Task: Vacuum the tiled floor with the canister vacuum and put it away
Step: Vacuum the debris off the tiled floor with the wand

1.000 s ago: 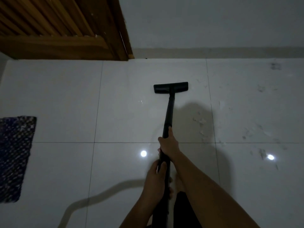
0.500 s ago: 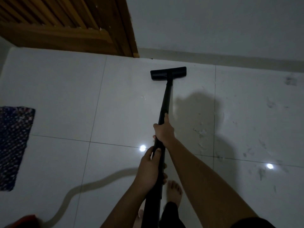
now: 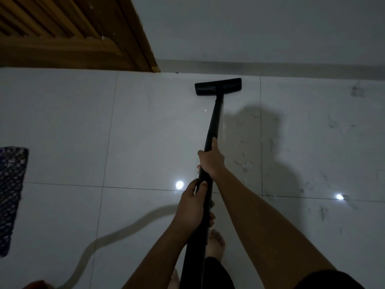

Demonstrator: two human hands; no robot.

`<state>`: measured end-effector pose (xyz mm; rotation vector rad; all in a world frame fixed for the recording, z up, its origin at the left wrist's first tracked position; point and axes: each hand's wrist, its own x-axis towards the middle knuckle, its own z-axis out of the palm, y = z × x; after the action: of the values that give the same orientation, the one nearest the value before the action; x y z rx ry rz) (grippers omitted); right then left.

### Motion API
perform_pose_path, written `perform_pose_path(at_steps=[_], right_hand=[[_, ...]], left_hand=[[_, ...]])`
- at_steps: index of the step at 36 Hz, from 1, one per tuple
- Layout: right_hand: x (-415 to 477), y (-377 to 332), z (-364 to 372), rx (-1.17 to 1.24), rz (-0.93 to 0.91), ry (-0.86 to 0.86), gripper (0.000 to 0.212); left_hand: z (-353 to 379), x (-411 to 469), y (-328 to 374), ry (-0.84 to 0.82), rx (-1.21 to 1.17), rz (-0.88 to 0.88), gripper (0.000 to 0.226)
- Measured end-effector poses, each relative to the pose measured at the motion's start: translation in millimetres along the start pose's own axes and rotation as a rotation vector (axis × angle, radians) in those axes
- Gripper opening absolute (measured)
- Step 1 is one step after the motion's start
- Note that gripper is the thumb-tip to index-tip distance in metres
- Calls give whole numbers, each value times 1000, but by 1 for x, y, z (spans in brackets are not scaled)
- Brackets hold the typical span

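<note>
The black vacuum wand (image 3: 214, 119) runs from my hands out to its flat floor head (image 3: 218, 86), which rests on the white tiled floor (image 3: 145, 132) close to the skirting of the far wall. My right hand (image 3: 211, 161) grips the wand higher up, thumb along the tube. My left hand (image 3: 192, 207) is wrapped around it just below. Pale dust scraps (image 3: 242, 163) lie on the tiles right of the wand. A red edge, perhaps the canister (image 3: 35, 284), peeks in at the bottom left.
A wooden louvred door (image 3: 62, 32) stands at the upper left. A dark patterned mat (image 3: 11, 195) lies at the left edge. The hose's curved shadow (image 3: 116, 232) crosses the floor. My bare foot (image 3: 215, 243) is under the wand. Smudges (image 3: 323, 211) mark the right tiles.
The floor head has been pushed forward from mid-tile to near the wall's skirting, and my arms have stretched out with it. My foot and a red edge have come into view.
</note>
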<state>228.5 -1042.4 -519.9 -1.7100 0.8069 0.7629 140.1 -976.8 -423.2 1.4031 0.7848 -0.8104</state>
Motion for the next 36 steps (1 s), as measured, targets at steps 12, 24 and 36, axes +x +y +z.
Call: perform_pose_path(at_steps=[12,24,36], right_hand=[[19,6,-71,86,44,76,77],[31,8,-112,185,64,129,76],[5,23,-114,145,80,116,75]], left_hand=[[58,20,14,-86,77,4,34],[96,31,26,-135,105,-3,31],[100,6,12,-119,137,-2,30]])
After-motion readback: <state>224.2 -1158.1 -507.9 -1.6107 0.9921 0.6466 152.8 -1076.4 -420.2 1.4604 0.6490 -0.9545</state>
